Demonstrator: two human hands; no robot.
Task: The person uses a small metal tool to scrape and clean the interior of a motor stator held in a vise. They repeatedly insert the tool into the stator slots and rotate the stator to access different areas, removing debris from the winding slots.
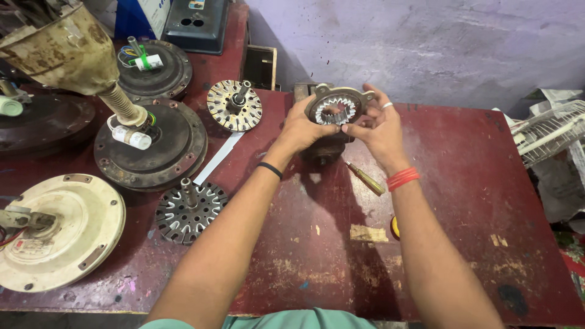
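Both hands hold up a small round motor stator [334, 109], a grey metal ring with inward teeth and a hollow centre, above the far middle of the dark red table [463, 183]. My left hand [301, 129] grips its left rim; a black band sits on that wrist. My right hand [379, 127] pinches its right and lower rim, with a ring on one finger and red threads around the wrist. A dark motor housing [323, 151] stands on the table just beneath the stator. A yellow-handled screwdriver [365, 178] lies right of that housing.
Left of my arms lie ceiling fan parts: a slotted stator with shaft [189, 210], another stator disc [234, 105], dark fan motor housings [152, 146], and a cream motor cover [58, 230]. A white wire fan guard [545, 131] sits at the right edge. A dark box [196, 23] stands at the back.
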